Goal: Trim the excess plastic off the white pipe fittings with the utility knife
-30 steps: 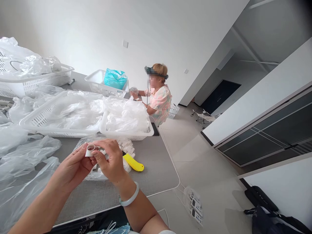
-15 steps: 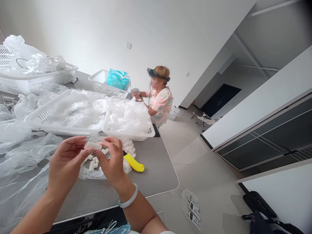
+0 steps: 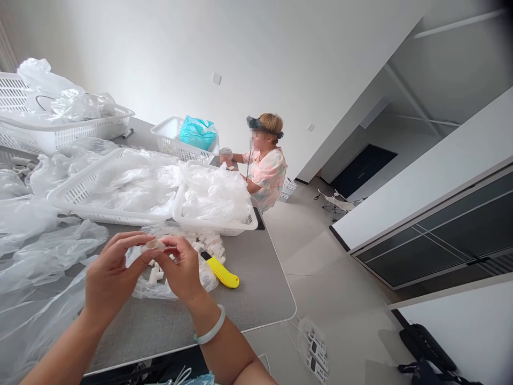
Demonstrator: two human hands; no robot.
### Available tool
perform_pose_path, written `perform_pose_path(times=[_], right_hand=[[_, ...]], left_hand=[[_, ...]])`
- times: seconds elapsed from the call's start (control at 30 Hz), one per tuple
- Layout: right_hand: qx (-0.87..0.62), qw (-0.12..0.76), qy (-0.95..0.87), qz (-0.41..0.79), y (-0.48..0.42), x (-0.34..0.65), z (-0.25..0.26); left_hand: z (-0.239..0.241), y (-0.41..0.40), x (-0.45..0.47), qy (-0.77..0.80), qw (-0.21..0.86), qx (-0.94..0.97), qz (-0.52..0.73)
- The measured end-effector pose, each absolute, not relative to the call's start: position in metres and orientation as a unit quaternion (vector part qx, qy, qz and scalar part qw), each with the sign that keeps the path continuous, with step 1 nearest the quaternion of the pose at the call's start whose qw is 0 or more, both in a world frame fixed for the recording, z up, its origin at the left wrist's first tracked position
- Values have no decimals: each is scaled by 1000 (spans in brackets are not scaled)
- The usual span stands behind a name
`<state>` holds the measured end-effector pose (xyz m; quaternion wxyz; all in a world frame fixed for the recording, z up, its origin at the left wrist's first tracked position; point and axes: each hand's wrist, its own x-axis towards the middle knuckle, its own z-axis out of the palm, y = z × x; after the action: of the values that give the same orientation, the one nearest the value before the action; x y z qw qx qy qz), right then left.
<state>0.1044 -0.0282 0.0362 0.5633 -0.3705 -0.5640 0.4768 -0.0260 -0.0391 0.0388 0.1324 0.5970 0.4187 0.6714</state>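
Grey table (image 3: 260,283), left hand (image 3: 112,278), right hand (image 3: 180,272), both holding white fitting (image 3: 152,246)

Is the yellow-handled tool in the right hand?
No, the right hand and left hand hold a white fitting between them, and the yellow-handled tool lies apart from both.

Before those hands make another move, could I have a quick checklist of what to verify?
1. Left hand has hold of the white piece: ok.
2. Right hand holds it too: ok.
3. Piece's round opening visible: ok, it faces upward.
4. Inside free of flaws: cannot tell, too small.
5. Both hands off the yellow tool: ok.
6. Loose pieces within view: ok, though partly hidden behind the hands.
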Motion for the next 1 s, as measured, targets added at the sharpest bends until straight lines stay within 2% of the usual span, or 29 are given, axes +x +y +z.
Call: perform_pose_path(times=[0.27,0.37,0.5,0.6,0.7,0.8,0.9,1.0], right_hand=[[-379,549,-573,476,-26,100,33],[-379,562,-589,440,-21,98,25],[-387,585,-629,334,-6,93,15],[-391,566,-671,278,6,89,12],[-393,542,-704,237,18,84,13],[-400,505,-723,252,35,79,19],[-447,462,-717,269,63,73,32],[-510,406,-714,254,96,66,45]], left_hand=[[34,-37,-25,432,165,556,691],[29,-34,-23,473,226,485,700],[25,-25,-23,507,345,396,683],[25,-15,-25,476,428,363,677],[23,-5,-32,466,468,361,659],[25,6,-46,537,421,438,586],[37,25,-68,677,249,547,426],[58,62,-94,728,166,568,347]])
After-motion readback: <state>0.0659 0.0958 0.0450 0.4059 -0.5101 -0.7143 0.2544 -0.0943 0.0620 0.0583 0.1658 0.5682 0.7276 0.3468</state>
